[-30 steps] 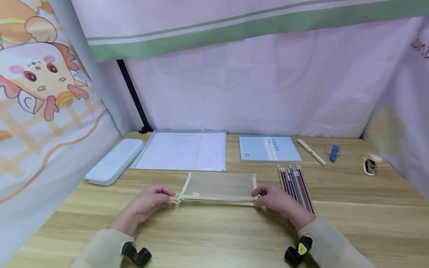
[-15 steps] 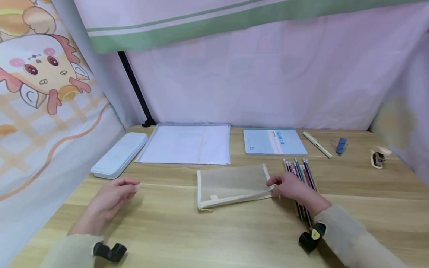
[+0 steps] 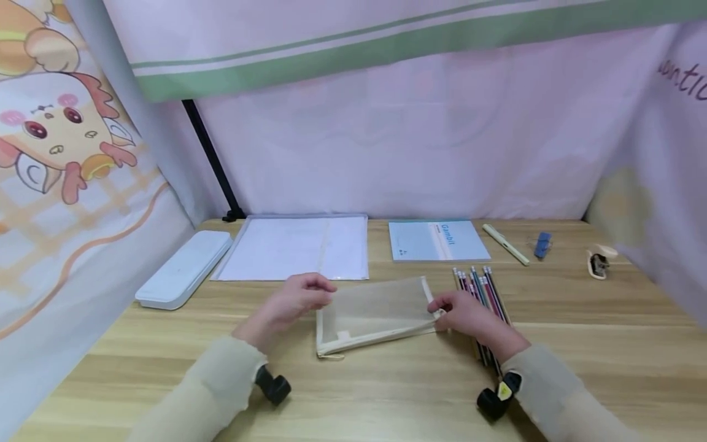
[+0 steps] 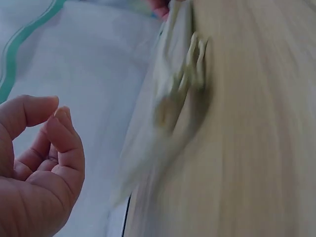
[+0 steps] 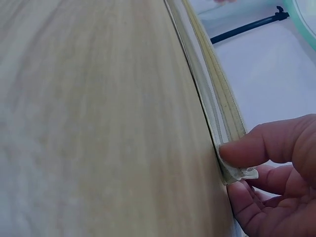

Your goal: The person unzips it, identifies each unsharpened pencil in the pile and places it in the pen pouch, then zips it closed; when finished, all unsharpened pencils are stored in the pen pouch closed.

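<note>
Since half a second ago, my left hand [image 3: 298,301] has swung in from the left side of the desk and now hovers at the far-left corner of the mesh pouch [image 3: 375,313], fingers loosely curled and holding nothing.

From the head view, the pouch lies flat on the wooden table [image 3: 580,362], its long axis running left to right with the left end skewed slightly toward me. My right hand [image 3: 464,310] pinches the pouch's right end, just left of the row of pencils [image 3: 480,294]. The zipper pull sits at the pouch's near-left corner, nearer my left hand.

From the left wrist view, blurred by motion, my left hand [image 4: 34,163] is half curled and empty, the pouch [image 4: 168,113] to its right.

From the right wrist view, thumb and fingers [image 5: 266,148] pinch the zipper edge of the pouch [image 5: 217,94].
</note>
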`<state>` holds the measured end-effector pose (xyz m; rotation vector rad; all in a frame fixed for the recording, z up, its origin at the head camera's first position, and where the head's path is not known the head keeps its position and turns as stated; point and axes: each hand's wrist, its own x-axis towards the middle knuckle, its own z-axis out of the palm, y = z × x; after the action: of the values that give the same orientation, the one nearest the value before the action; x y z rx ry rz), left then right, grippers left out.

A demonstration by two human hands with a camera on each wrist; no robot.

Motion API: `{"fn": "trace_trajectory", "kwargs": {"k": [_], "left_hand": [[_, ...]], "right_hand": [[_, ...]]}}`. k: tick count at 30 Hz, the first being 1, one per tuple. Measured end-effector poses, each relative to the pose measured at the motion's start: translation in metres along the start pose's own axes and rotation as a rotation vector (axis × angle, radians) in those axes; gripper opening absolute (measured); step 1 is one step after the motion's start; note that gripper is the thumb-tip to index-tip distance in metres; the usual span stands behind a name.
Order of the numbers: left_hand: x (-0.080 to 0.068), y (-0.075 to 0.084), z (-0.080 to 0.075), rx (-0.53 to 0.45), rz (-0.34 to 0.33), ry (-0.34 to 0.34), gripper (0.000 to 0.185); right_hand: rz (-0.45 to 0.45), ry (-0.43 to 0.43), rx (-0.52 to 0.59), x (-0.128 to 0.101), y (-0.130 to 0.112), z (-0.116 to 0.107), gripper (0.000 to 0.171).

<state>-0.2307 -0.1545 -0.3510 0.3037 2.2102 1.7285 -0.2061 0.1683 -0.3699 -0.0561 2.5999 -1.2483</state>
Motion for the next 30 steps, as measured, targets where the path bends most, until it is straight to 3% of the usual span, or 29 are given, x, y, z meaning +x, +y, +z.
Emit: {"fn": "trace_trajectory", "kwargs": {"k": [7,18,24,30], "left_hand": [[0.021,0.007,0.036,0.12,0.014,-0.138,0.027],[0.033,0.002,0.055,0.058,0.0,-0.304,0.038],[0.036,-0.007,0.06,0.042,-0.011,-0.308,0.04],[0.036,-0.012,0.061,0.1,0.01,-0.301,0.043]], "right_hand": [[0.008,-0.004,0.015,0.002,0.001,0.002,0.032],[0.005,-0.006,0.005,0.0,0.0,-0.001,0.029],[0.01,-0.006,0.009,-0.001,0.0,-0.001,0.03],[0.029,0.01,0.01,-0.002,-0.001,-0.002,0.031]]}}
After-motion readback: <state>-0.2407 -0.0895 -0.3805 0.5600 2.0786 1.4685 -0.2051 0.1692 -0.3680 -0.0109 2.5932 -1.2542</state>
